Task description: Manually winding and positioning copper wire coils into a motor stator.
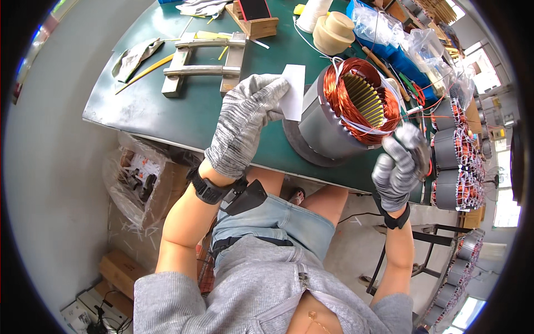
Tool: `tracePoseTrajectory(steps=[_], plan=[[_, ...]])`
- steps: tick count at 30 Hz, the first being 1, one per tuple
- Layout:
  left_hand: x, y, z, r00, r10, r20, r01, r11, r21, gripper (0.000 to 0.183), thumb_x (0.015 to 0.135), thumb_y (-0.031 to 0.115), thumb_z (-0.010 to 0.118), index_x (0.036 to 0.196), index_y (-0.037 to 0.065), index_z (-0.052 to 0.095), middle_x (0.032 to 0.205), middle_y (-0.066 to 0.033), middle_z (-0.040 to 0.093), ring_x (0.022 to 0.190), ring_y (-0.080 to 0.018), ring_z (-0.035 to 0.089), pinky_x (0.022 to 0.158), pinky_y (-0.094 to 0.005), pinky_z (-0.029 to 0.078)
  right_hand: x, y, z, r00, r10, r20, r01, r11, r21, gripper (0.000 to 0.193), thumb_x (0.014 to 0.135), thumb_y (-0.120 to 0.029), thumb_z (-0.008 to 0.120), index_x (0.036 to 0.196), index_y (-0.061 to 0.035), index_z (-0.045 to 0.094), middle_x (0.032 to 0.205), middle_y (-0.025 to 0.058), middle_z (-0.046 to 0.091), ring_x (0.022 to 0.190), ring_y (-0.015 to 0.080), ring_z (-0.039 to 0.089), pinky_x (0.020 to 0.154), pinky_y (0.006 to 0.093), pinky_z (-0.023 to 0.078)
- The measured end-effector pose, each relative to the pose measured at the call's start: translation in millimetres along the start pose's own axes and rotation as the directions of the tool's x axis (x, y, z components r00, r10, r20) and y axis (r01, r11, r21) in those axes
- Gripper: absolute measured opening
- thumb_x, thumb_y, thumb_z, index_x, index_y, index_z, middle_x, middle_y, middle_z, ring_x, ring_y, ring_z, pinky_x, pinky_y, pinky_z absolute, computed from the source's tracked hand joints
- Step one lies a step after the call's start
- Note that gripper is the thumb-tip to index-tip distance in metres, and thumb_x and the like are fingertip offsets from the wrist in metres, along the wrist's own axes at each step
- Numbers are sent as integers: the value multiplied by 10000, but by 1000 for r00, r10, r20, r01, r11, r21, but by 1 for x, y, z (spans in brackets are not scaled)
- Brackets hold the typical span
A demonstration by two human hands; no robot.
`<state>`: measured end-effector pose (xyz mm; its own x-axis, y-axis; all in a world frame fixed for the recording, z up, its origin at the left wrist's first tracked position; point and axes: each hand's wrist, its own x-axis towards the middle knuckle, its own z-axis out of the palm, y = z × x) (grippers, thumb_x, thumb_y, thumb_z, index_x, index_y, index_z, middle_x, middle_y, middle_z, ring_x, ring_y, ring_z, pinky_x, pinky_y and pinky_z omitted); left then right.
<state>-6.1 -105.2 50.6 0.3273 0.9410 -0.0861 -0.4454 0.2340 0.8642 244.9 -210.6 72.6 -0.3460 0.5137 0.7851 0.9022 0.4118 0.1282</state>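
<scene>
My left hand (247,119), in a grey knitted glove, pinches a white slip of stiff paper (293,92) by its left edge. The slip stands upright just left of a motor stator (328,125), a grey cylinder resting on the bench. Copper windings (342,92) bulge from the stator's open end, with white sleeving around them and yellowish slot liners inside. To the right of the stator hovers my right hand (401,164), gloved too, with curled fingers. Something dark shows at its outer side, too blurred to name.
A metal frame with two bars (203,70) lies on the green bench (128,106), beside a loose glove (133,58). Behind the stator are a cream spool (334,33) and a blue bin (384,47) with plastic bags. More stators (448,153) stand at right; an open carton (161,178) is below left.
</scene>
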Motion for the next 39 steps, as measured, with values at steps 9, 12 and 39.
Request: tracePoseTrajectory(steps=[9,12,39], plan=[[-24,-26,13,969,249,-7,-247,963,104,122,894,160,613,943,49,608,837,15,581,766,-62,523,738,-217,426,40,14,5,981,30,190,7,981,-192,272,787,-292,673,969,-106,594,1081,109,579,1054,345,506,944,490,375],[-29,-42,26,952,290,-95,-287,957,48,61,915,88,562,960,47,563,850,23,551,778,-38,476,699,-196,423,18,7,5,995,-64,83,63,998,15,361,823,-215,632,1153,-116,523,1151,130,570,1086,365,544,987,483,383],[32,-20,45,678,685,266,-720,546,428,115,893,34,522,990,-7,568,1012,-137,602,851,-216,576,791,-315,468,-15,6,49,969,215,-118,-164,925,342,189,677,18,525,823,-83,463,852,90,567,815,264,557,898,406,419]])
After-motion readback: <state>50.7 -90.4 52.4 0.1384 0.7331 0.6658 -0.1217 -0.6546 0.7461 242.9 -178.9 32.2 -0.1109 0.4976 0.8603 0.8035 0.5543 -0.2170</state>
